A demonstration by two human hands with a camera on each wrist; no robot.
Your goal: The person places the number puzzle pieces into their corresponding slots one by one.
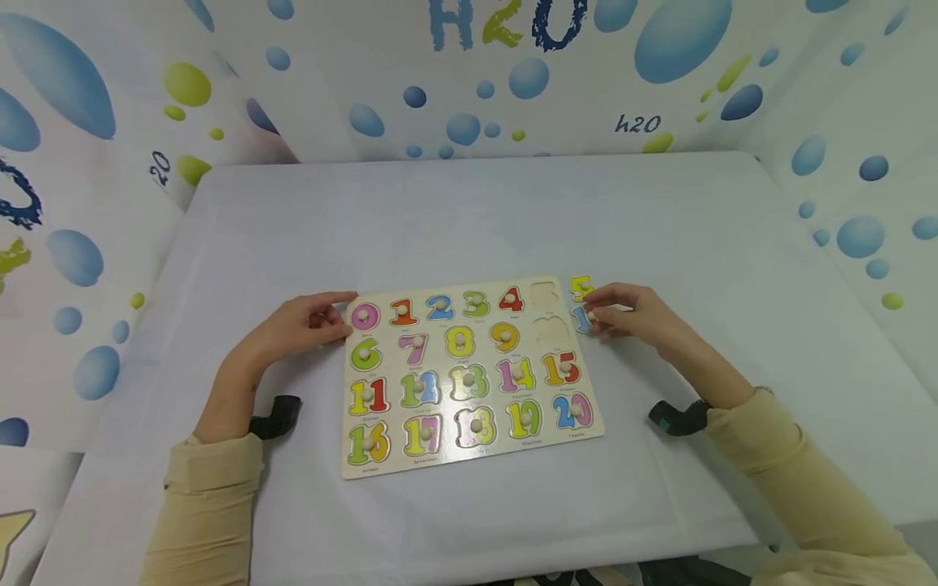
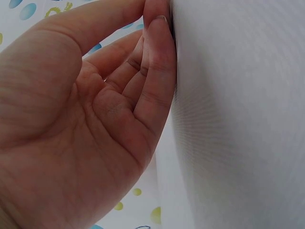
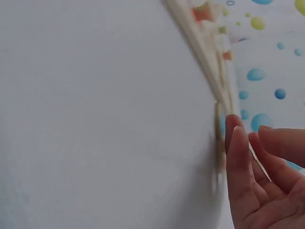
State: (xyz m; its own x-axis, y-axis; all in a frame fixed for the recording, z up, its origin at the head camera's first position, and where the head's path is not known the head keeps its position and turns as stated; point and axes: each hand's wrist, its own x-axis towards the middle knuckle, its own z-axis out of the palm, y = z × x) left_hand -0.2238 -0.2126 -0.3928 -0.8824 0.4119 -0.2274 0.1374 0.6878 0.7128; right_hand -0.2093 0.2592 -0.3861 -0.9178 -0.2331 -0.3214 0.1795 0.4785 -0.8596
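A wooden number puzzle board point(image 1: 440, 370) lies on the white table, most of its recesses filled with colourful knobbed numbers. My left hand point(image 1: 311, 321) touches the board's upper left corner and left edge, index finger and thumb spread apart. In the left wrist view, the left hand's fingers point(image 2: 152, 81) bend loosely against the surface. Just off the board's upper right corner lie a yellow number 5 piece point(image 1: 580, 286) and a blue piece point(image 1: 581, 319). My right hand point(image 1: 630, 313) is at the blue piece, partly covering it. A gap separates its thumb from the fingers point(image 3: 240, 176); contact is unclear.
Two bare recesses, the upper one point(image 1: 545, 295) and the lower one point(image 1: 550, 332), show at the board's right end. White cloth covers the table point(image 1: 469, 220). Behind it hangs a backdrop point(image 1: 330, 81) with blue and green spots. Each wrist carries a black camera mount point(image 1: 277, 417).
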